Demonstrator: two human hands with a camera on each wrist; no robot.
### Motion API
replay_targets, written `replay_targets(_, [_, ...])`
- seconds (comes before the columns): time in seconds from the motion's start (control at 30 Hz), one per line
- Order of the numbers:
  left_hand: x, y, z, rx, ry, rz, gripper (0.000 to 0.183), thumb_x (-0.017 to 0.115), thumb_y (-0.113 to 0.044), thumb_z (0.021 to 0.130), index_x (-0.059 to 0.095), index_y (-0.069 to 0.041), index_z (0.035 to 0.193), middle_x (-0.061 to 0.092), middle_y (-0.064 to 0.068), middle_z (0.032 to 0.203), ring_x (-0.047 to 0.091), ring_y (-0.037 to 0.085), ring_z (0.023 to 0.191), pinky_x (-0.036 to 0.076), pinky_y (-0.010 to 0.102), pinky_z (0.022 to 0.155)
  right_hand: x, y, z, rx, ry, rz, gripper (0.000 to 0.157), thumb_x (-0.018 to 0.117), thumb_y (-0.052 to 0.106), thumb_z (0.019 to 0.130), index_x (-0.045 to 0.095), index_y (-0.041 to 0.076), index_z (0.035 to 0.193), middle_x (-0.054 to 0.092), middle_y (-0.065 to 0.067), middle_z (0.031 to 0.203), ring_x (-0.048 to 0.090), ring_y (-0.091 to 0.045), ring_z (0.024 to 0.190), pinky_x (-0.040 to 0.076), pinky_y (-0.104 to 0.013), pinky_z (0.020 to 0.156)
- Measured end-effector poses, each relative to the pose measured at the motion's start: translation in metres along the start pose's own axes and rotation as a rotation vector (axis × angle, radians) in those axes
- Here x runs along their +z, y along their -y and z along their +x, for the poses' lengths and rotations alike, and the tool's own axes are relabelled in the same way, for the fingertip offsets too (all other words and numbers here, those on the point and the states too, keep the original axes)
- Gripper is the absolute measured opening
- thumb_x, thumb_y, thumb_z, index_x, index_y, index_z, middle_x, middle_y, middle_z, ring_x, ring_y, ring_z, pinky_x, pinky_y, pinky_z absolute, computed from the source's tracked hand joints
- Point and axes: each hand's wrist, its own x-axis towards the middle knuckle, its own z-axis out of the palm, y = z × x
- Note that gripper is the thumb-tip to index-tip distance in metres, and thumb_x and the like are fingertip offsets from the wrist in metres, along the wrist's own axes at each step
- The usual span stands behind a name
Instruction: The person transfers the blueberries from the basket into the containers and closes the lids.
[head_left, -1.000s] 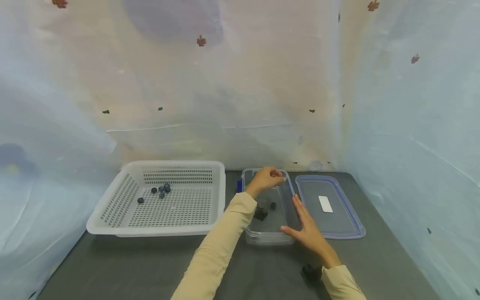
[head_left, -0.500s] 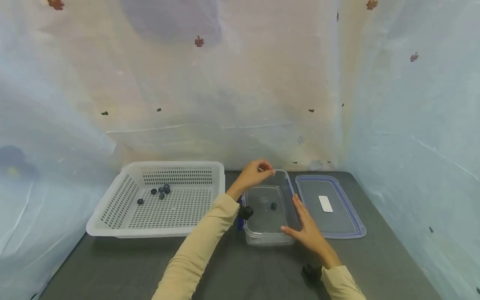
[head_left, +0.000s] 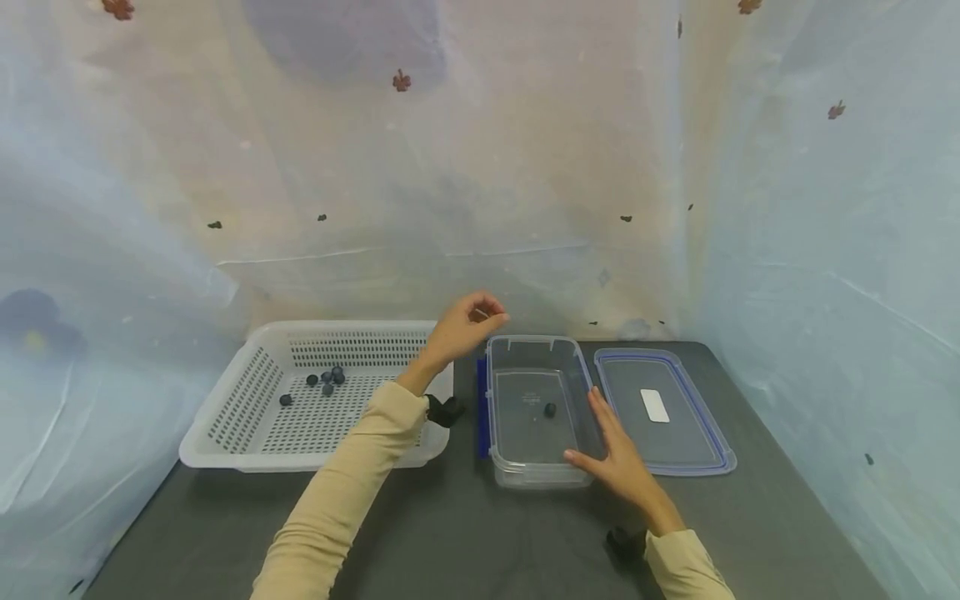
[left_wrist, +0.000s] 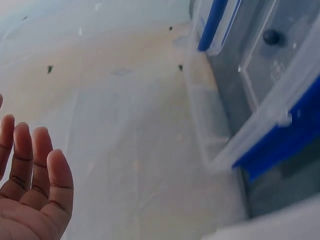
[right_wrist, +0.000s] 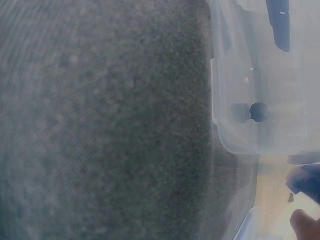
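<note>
My left hand [head_left: 459, 329] is raised in the gap between the white basket [head_left: 300, 461] and the clear plastic box [head_left: 532, 462]. Its fingers curve loosely, with nothing showing in them; in the left wrist view the fingers [left_wrist: 60, 175] look relaxed and apart. One blueberry [head_left: 550, 410] lies on the box floor, seen also as a dark ball [left_wrist: 271, 36] in the left wrist view. My right hand [head_left: 622, 462] rests along the box's right side, thumb at the near corner and fingers extended. Several blueberries [head_left: 327, 377] sit toward the basket's back left.
Right of the box lies its clear lid [head_left: 645, 375] with a blue seal and a white label [head_left: 655, 406]. A blue latch flap [head_left: 482, 408] hangs along the box's left side. Patterned sheeting [head_left: 480, 167] encloses the grey table [head_left: 465, 542] at back and sides.
My left hand has moved left and up, away from over the box to near the basket's right edge. The right hand has stayed at the box's side.
</note>
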Motion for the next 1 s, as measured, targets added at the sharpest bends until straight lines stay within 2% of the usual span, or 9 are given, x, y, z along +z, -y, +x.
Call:
replay_targets(0.33, [-0.060,0.012,-0.025,-0.011,-0.103,0.055,0.024,0.064,-0.030,0.095,0.062,-0.010,0.109,0.061,0.006,0.107,0.059,0.023,0.096,0.048,0.041,0.077,0.001,0.000,0.001,-0.022,-0.014,-0.010,0.099,0.080,0.028,0.078,0.022,-0.001,0.152,0.015,-0.017,0.159,0.016,-0.043,0.141,0.026,-0.068,0.101])
replay_targets(0.6, [-0.094,0.024,-0.048,-0.078,-0.150,0.050,0.031,0.062,-0.028,0.097,0.059,-0.003,0.115,0.059,0.011,0.112,0.058,0.022,0.095,0.049,0.034,0.078,0.001,-0.001,0.000,-0.022,-0.015,-0.006,0.100,0.081,0.027,0.077,0.022,-0.002,0.152,0.015,-0.017,0.159,0.015,-0.043,0.142,0.022,-0.068,0.103])
replay_targets(0.73, [-0.112,0.039,-0.056,-0.117,-0.194,0.051,0.032,0.059,-0.019,0.099,0.056,0.003,0.121,0.055,0.018,0.117,0.057,0.020,0.094,0.050,0.028,0.077,0.002,-0.003,-0.001,-0.022,-0.015,-0.005,0.100,0.081,0.028,0.077,0.022,0.000,0.153,0.015,-0.015,0.159,0.015,-0.042,0.142,0.021,-0.068,0.103])
replay_targets(0.8, [-0.122,0.052,-0.059,-0.123,-0.226,0.059,0.033,0.060,-0.018,0.098,0.055,0.004,0.122,0.055,0.019,0.117,0.056,0.017,0.092,0.049,0.026,0.076,0.002,-0.003,0.000,-0.022,-0.016,-0.007,0.100,0.081,0.028,0.077,0.021,0.002,0.153,0.015,-0.015,0.159,0.016,-0.042,0.142,0.021,-0.068,0.103])
replay_targets(1.0, [-0.141,0.079,-0.072,-0.179,-0.269,0.145,0.036,0.064,-0.021,0.096,0.056,0.003,0.120,0.056,0.019,0.114,0.057,0.024,0.097,0.046,0.037,0.082,0.001,-0.004,0.001,-0.029,-0.024,-0.011,0.100,0.081,0.028,0.077,0.022,0.000,0.153,0.015,-0.016,0.159,0.016,-0.042,0.141,0.022,-0.068,0.103])
